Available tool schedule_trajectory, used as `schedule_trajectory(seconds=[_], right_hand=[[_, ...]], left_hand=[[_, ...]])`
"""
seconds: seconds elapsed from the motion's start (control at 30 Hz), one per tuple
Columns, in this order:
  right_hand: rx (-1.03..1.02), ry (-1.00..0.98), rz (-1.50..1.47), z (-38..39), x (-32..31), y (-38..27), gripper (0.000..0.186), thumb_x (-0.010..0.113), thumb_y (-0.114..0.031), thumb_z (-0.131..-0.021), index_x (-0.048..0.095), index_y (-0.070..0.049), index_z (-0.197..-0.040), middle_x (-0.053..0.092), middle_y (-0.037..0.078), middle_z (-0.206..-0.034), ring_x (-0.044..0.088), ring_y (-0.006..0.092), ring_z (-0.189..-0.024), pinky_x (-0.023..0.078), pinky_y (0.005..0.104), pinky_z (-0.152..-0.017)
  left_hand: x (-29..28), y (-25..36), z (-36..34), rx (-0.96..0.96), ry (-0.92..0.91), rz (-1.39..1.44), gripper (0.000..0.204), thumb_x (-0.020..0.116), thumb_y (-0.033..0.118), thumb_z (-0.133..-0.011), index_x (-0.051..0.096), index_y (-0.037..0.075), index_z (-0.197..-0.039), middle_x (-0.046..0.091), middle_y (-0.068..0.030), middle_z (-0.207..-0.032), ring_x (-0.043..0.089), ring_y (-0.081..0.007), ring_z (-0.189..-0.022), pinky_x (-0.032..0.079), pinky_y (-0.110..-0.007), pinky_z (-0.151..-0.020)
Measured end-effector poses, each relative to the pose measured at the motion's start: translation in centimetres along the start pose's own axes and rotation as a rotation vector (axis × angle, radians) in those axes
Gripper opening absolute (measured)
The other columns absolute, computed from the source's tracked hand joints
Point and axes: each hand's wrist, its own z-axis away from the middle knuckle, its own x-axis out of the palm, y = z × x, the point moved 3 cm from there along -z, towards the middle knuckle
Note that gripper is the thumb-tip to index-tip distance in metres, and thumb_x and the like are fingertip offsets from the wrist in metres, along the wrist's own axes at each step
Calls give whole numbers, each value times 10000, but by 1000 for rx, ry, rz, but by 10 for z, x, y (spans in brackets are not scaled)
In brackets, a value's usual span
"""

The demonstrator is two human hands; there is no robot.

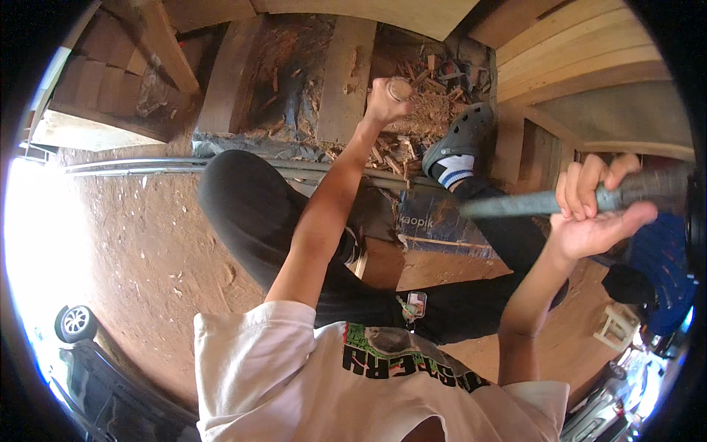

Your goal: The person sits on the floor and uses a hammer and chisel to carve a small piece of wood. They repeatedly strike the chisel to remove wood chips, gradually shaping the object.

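My left hand (386, 109) is closed in a fist around an upright round wooden handle (400, 89). Only the handle's flat, pale end shows above my fist; its lower part is hidden. It is over a wooden board (346, 81) and a heap of wood chips (434, 107). Raised at the right, my right hand (593, 202) has its fingers wrapped round a long grey-green bar-shaped tool (515, 205). The bar points left across my leg. Beyond my fingers, the tool's darker, thicker right end is smeared by motion.
Stacked planks (582, 55) stand at the upper right, and timber (96, 92) lies at the upper left. My grey clog (460, 138) rests by the chips. Metal rods (140, 163) cross the dirt floor. A person in blue (659, 272) is near a small wooden stool (617, 328).
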Motion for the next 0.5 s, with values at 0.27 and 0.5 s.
schedule_trajectory(seconds=[0.27, 0.5], right_hand=[[813, 105, 669, 53, -57, 191, 448, 572, -499, -940, 484, -112, -734, 430, -38, -561, 394, 84, -401, 299, 262, -350], [349, 251, 288, 7, -44, 54, 379, 484, -480, -987, 481, -123, -859, 395, -56, -563, 338, 22, -403, 246, 189, -339]], left_hand=[[23, -11, 8, 191, -39, -97, 169, 693, 99, -626, 602, -23, -698, 580, -185, -635, 479, -255, -529, 465, -351, -573], [15, -13, 15, 90, -52, -140, 186, 714, 141, -633, 639, -3, -724, 646, -184, -699, 600, -341, -624, 504, -387, -684]])
